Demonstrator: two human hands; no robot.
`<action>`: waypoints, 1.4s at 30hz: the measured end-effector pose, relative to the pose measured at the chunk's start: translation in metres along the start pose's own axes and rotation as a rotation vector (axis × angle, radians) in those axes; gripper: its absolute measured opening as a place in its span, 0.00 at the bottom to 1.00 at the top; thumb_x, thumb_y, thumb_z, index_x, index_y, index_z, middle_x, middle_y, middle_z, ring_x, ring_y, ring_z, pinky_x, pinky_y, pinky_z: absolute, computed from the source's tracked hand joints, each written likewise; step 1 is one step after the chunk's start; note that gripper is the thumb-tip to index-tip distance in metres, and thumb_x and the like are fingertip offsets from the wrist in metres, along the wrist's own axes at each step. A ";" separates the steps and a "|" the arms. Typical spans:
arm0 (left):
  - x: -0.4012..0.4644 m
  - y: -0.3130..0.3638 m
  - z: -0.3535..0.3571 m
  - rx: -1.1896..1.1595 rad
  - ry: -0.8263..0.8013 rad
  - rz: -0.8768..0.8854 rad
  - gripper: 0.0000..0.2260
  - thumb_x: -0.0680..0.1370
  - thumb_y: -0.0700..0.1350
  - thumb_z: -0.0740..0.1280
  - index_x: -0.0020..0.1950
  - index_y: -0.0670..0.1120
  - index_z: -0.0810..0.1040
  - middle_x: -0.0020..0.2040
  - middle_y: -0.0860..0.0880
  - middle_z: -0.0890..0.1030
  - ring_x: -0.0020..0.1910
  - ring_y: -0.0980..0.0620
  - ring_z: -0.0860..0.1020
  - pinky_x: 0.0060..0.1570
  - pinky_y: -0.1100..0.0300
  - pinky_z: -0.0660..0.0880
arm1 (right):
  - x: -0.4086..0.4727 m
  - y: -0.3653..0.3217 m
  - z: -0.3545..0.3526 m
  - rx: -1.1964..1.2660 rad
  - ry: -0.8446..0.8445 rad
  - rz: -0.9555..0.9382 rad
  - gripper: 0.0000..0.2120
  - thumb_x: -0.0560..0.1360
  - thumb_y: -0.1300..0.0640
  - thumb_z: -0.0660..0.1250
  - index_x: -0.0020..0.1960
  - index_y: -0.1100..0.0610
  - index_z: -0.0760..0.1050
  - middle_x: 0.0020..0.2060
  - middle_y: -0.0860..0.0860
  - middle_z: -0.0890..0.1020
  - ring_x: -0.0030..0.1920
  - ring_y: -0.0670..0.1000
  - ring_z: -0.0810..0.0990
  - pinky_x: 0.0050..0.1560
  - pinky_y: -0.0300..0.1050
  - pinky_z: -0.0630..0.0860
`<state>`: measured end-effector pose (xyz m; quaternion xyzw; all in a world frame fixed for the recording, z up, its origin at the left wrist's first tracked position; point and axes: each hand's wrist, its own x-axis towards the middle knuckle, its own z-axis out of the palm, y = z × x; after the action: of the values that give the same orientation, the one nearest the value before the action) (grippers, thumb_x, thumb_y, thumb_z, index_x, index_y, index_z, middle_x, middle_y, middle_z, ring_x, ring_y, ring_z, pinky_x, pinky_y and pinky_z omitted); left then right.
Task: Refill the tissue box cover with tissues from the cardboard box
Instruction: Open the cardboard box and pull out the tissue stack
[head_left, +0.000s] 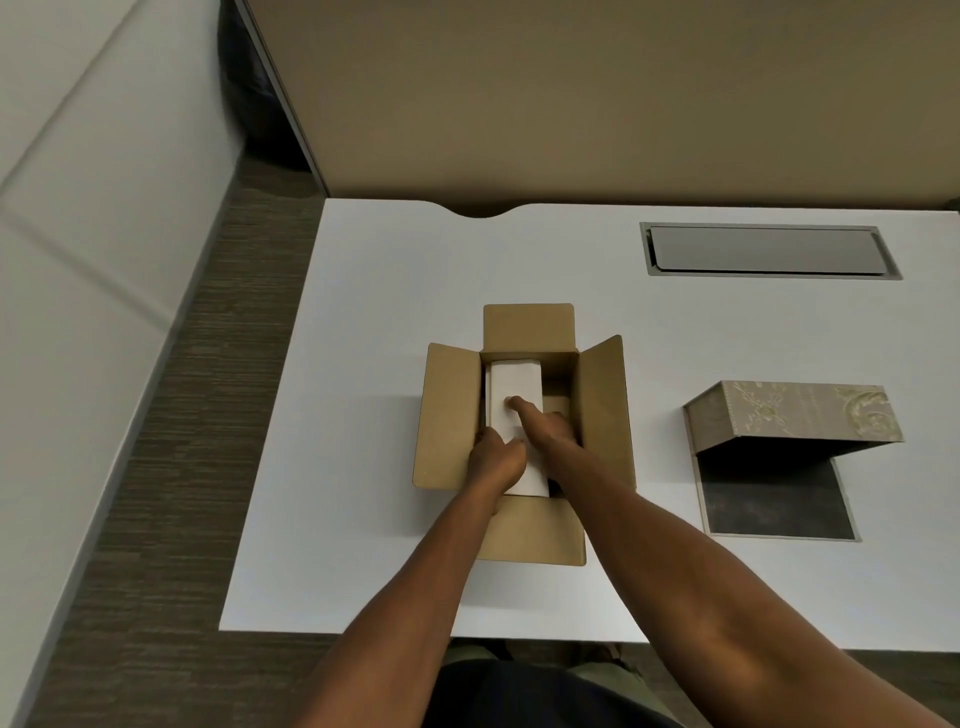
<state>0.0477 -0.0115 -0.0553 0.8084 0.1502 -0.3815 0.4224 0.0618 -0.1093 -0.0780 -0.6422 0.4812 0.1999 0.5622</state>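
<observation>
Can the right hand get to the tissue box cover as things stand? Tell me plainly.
Probably yes. The right hand is in the cardboard box on the tissue stack; the tissue box cover stands open to its right, with only bare table between them.

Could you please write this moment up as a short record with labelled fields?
surface: white desk
cardboard box: centre, all four flaps open
tissue stack: white, inside the box
left hand: on the stack's left side
right hand: on top of the stack
tissue box cover: right of the box, open, no tissues visible inside
stage: tissues not yet lifted out
</observation>
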 end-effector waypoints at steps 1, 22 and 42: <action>0.002 0.000 0.000 -0.013 -0.008 0.000 0.27 0.84 0.48 0.59 0.82 0.43 0.57 0.76 0.41 0.70 0.70 0.42 0.74 0.63 0.53 0.75 | 0.000 0.000 0.001 -0.008 0.019 -0.009 0.37 0.74 0.34 0.70 0.72 0.59 0.71 0.66 0.58 0.78 0.63 0.59 0.79 0.64 0.56 0.77; 0.003 -0.005 -0.003 -0.083 -0.037 0.052 0.28 0.84 0.47 0.60 0.83 0.50 0.54 0.76 0.44 0.71 0.66 0.44 0.76 0.55 0.55 0.76 | -0.007 -0.001 -0.002 0.067 0.034 -0.072 0.48 0.71 0.35 0.75 0.80 0.57 0.59 0.73 0.57 0.72 0.71 0.61 0.74 0.70 0.61 0.73; -0.056 0.005 0.017 0.409 0.276 0.375 0.40 0.83 0.53 0.64 0.84 0.42 0.42 0.84 0.44 0.52 0.83 0.44 0.56 0.78 0.54 0.62 | -0.008 -0.008 -0.028 0.295 -0.246 -0.045 0.28 0.68 0.46 0.82 0.61 0.59 0.80 0.51 0.56 0.88 0.51 0.57 0.87 0.55 0.52 0.84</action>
<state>0.0055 -0.0233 -0.0166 0.9343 -0.0254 -0.2059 0.2898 0.0564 -0.1325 -0.0592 -0.5339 0.4184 0.1916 0.7094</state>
